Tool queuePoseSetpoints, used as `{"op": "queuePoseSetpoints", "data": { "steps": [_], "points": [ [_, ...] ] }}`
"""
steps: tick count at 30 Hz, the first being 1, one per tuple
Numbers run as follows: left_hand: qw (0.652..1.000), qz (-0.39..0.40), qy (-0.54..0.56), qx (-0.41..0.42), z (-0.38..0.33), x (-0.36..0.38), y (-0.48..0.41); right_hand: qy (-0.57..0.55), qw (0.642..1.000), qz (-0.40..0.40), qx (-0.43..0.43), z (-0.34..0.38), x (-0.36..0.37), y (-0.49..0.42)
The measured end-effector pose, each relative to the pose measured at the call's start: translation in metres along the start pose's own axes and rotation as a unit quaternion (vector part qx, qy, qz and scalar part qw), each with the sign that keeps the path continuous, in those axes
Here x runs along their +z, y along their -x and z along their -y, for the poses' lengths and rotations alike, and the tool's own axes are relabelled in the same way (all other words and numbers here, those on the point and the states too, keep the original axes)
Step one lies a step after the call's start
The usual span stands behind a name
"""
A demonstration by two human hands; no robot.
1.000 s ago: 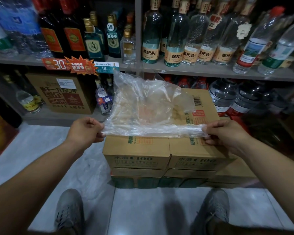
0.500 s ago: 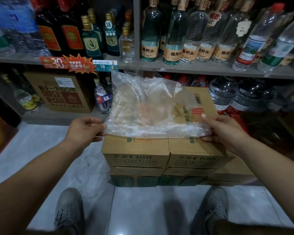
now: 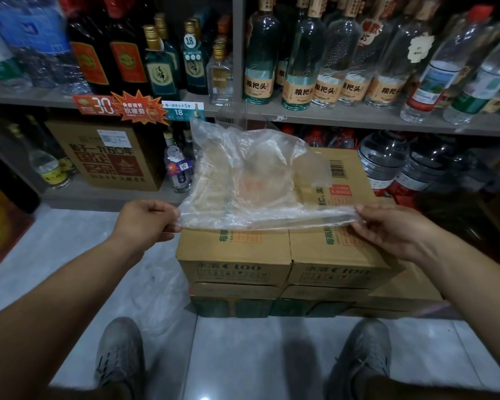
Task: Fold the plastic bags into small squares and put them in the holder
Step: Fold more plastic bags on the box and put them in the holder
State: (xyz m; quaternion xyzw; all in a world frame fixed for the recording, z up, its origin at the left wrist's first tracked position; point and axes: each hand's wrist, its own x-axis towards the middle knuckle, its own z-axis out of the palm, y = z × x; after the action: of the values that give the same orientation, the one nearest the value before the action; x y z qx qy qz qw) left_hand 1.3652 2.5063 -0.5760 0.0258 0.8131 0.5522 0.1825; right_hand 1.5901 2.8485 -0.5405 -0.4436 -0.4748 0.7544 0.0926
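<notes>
Left hand (image 3: 145, 223) pinches the near left corner of the clear bag (image 3: 251, 180), fingers curled. Right hand (image 3: 393, 229) pinches the near right corner, fingers curled under the edge. The bag is stretched between them, its far part lying on the top of the stacked boxes (image 3: 286, 258). Bottles (image 3: 260, 53) line the far shelf (image 3: 329, 116). Two shoes (image 3: 119, 356) stand on the near floor.

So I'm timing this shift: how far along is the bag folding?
Early. Nothing looks done: no folded square and no holder is in view. In hand: the left hand and right hand pinch the near corners of one clear plastic bag, spread over the cardboard boxes. Left: folding it down and stowing it.
</notes>
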Motion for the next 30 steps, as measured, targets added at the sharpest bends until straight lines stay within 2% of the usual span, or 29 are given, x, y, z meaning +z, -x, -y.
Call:
{"op": "queuePoseSetpoints", "data": {
  "steps": [4,7,9,13,18,21,23,25,28,30],
  "points": [
    [1.000,-0.007,0.009,-0.010,-0.001,0.001,0.000,0.066,0.997,-0.039,-0.025,-0.001,-0.001,0.001],
    [1.000,-0.001,-0.016,-0.012,-0.002,0.003,0.001,0.211,0.967,-0.116,-0.083,-0.007,-0.001,0.000],
    [0.999,0.006,-0.034,-0.006,-0.003,0.005,0.002,0.269,0.947,-0.135,-0.115,-0.011,-0.001,-0.002],
    [0.999,0.010,-0.035,-0.023,-0.008,0.004,0.000,0.363,0.916,-0.116,-0.125,-0.008,-0.006,-0.003],
    [0.996,0.050,-0.073,-0.031,-0.013,0.006,0.001,0.470,0.859,-0.117,-0.169,-0.005,-0.013,-0.003],
    [0.990,0.058,-0.124,-0.017,-0.014,0.008,0.002,0.460,0.866,-0.112,-0.165,-0.001,-0.009,0.001],
    [0.986,0.052,-0.161,0.003,-0.018,0.009,0.002,0.428,0.871,-0.130,-0.204,0.003,-0.002,0.004],
    [0.981,0.039,-0.185,0.034,-0.026,0.011,0.001,0.365,0.890,-0.114,-0.247,0.009,0.008,0.010],
    [0.986,0.018,-0.138,0.096,-0.041,0.019,-0.006,0.316,0.921,-0.029,-0.228,0.015,0.025,0.014],
    [0.989,0.005,-0.080,0.125,-0.051,0.027,-0.015,0.325,0.922,-0.023,-0.207,0.014,0.033,0.007]
  ]
}}
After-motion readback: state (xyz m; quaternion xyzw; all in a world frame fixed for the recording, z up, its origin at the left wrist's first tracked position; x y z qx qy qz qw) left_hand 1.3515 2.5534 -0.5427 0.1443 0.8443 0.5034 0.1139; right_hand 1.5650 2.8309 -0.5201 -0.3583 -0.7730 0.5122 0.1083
